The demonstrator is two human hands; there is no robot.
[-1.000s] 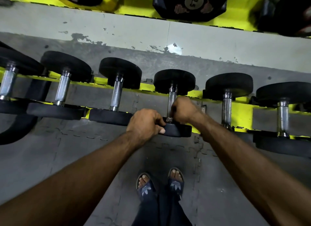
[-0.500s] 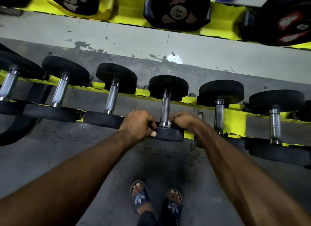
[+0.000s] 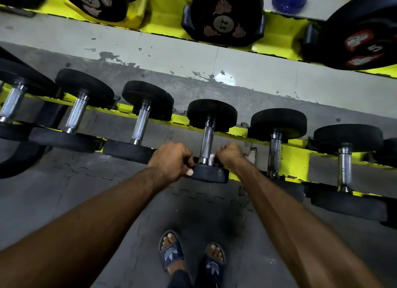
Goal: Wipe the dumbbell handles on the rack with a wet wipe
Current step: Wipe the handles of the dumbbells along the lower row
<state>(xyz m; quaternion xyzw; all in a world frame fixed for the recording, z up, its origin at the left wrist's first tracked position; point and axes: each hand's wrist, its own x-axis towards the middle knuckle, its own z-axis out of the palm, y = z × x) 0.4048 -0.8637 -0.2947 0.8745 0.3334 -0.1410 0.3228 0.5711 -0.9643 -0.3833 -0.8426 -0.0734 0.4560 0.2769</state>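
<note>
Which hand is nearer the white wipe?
Right. The right hand holds the wipe at the base of the handle; the left hand grips the near weight across the handle.

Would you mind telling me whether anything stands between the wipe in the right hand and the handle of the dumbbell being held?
Nothing visible does. The right hand holds the wet wipe right beside the near end of the handle, and the left hand grips the near head, leaving the chrome bare.

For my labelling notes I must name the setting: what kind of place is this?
Probably a gym's free-weights area: a yellow rack holds a row of black dumbbells, a dumbbell marked 2.5 sits on the tier above, and interlocking rubber mats cover the floor.
</note>
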